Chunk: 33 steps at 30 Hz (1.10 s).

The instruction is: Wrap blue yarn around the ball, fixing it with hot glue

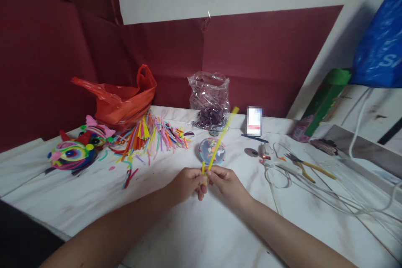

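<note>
A yellow strip (222, 137) is bent between my two hands, its long end slanting up to the right and a short end standing at the left. My left hand (190, 182) pinches it near the short end. Close beside it, my right hand (226, 182) is closed on the strip at the foot of the long part. Just beyond the hands lies a round clear dish (205, 150) with small colourful bits in it. The bend of the strip is partly hidden by my fingers.
Colourful strips (157, 134), a red bag (122, 102) and decorated figures (72, 155) are at the left. A clear bag (210, 100) and lit phone (254, 121) stand behind. Pliers (317, 169) and cables (333, 201) lie at the right.
</note>
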Each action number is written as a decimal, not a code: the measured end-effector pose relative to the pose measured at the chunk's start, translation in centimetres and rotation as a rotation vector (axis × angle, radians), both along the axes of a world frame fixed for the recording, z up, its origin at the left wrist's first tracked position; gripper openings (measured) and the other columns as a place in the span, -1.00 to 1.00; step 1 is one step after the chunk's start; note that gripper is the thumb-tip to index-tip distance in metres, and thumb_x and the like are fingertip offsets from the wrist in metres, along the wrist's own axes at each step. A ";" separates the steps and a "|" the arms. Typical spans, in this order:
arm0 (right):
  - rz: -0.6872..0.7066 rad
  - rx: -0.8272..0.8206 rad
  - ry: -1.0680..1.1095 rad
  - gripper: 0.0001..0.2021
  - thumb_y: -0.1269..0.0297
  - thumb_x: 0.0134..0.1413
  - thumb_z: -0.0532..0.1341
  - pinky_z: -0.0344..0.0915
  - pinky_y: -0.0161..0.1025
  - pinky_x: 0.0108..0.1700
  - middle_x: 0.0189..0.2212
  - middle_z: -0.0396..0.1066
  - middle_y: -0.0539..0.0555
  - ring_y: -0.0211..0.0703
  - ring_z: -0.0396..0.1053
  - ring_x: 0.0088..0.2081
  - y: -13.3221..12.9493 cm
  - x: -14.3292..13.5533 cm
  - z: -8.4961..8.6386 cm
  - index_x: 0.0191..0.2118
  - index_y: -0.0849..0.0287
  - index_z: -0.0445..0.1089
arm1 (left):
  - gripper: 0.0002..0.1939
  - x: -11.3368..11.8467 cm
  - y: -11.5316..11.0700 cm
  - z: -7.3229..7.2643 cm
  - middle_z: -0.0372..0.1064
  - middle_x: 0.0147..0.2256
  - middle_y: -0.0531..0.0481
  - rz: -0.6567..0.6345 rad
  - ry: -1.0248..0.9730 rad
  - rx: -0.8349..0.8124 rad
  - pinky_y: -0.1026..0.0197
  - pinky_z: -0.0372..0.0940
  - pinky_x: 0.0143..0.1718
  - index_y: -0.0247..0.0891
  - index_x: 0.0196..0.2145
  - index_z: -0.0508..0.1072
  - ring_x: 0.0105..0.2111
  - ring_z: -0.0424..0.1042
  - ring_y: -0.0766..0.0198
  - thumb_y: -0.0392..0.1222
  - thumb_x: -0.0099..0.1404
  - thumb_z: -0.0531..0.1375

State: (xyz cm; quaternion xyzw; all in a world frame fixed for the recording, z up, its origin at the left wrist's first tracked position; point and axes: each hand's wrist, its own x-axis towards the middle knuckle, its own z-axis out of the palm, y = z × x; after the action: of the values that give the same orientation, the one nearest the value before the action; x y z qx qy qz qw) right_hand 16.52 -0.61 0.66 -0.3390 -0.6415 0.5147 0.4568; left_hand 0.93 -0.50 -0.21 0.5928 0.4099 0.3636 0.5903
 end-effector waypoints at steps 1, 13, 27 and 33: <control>0.024 -0.028 0.024 -0.67 0.00 0.01 0.23 0.21 -0.25 -0.41 -0.68 0.39 -0.05 -0.21 0.33 -0.56 -0.1 -0.1 0.0 -0.54 0.16 0.43 | -0.61 -0.1 0.0 -0.1 0.31 -0.65 0.07 -0.051 0.013 -0.004 0.30 0.16 -0.63 -0.30 -0.60 0.32 -0.72 0.27 0.41 0.12 0.06 0.19; 0.108 -0.202 0.328 -0.69 0.04 -0.01 0.29 0.23 -0.29 -0.52 -0.73 0.33 -0.11 -0.26 0.31 -0.68 -0.2 -0.4 0.1 -0.56 0.14 0.29 | -0.70 0.2 -0.4 0.1 0.37 -0.61 0.02 -0.003 -0.033 0.027 0.27 0.17 -0.54 -0.31 -0.54 0.39 -0.66 0.32 0.36 0.01 0.08 0.22; -0.092 -0.127 0.273 -0.68 0.01 -0.12 0.35 0.21 -0.28 -0.41 -0.64 0.34 -0.08 -0.28 0.27 -0.57 0.5 0.1 -0.7 -0.52 0.17 0.38 | -0.66 0.5 -0.6 0.1 0.32 -0.56 0.06 0.004 -0.350 -0.233 0.21 0.22 -0.46 -0.33 -0.52 0.40 -0.65 0.21 0.44 0.04 -0.01 0.31; -0.166 -0.064 0.253 -0.65 -0.02 -0.09 0.33 0.18 -0.28 -0.35 -0.63 0.33 -0.07 -0.25 0.26 -0.51 0.0 -0.2 -0.7 -0.57 0.17 0.36 | -0.68 0.5 -1.1 0.8 0.31 -0.62 0.05 0.158 -0.114 0.089 0.26 0.14 -0.46 -0.32 -0.61 0.37 -0.60 0.24 0.39 0.00 0.02 0.27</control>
State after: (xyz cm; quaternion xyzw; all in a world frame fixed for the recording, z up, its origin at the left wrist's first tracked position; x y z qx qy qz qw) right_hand 16.32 -0.65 -0.04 -0.3378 -0.5317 0.5340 0.5640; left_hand 1.44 -1.58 0.58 0.5626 0.4044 0.4599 0.5554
